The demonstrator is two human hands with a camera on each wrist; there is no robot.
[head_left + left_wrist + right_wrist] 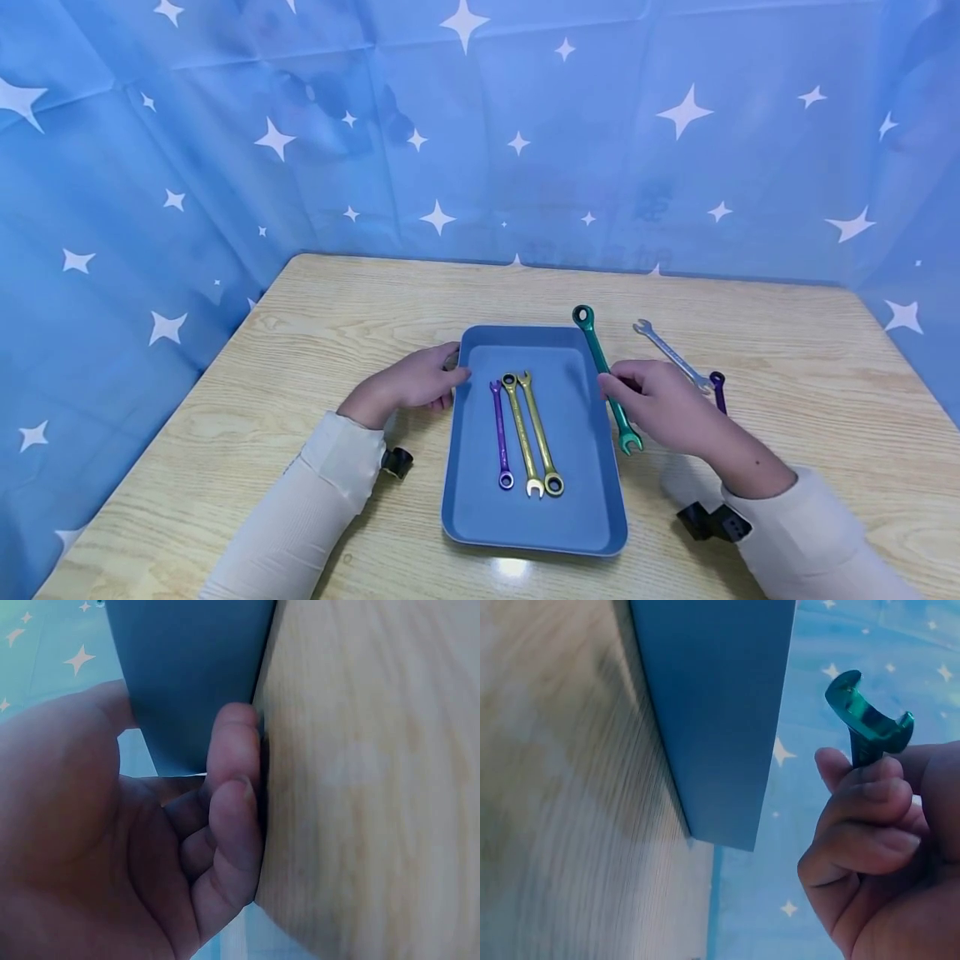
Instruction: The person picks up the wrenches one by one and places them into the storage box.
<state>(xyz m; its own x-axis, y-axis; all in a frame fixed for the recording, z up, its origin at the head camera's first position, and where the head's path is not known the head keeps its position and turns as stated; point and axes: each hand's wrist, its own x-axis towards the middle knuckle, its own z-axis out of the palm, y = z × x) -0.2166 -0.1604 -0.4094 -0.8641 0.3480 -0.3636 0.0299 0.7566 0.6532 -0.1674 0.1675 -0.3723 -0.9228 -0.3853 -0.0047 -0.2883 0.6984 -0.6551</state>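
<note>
My right hand (667, 404) pinches a green ratcheting wrench (595, 342) above the right rim of a blue tray (532, 533). Its ring end points away from me, and the open-end jaw shows large in the right wrist view. At the tray's left side, my left hand (420, 377) grips the wall, thumb over the rim and fingers curled against the outside (236, 761). Inside the tray lie a purple wrench (501, 433) and two gold wrenches, one in the middle (521, 433) and one to its right (538, 429), roughly side by side.
To the right of the tray, a silver wrench (671, 354) lies slantwise on the wooden table (360, 308). A dark purple wrench (718, 392) beside it is partly hidden by my right hand. A blue star-patterned cloth (480, 167) hangs behind the table.
</note>
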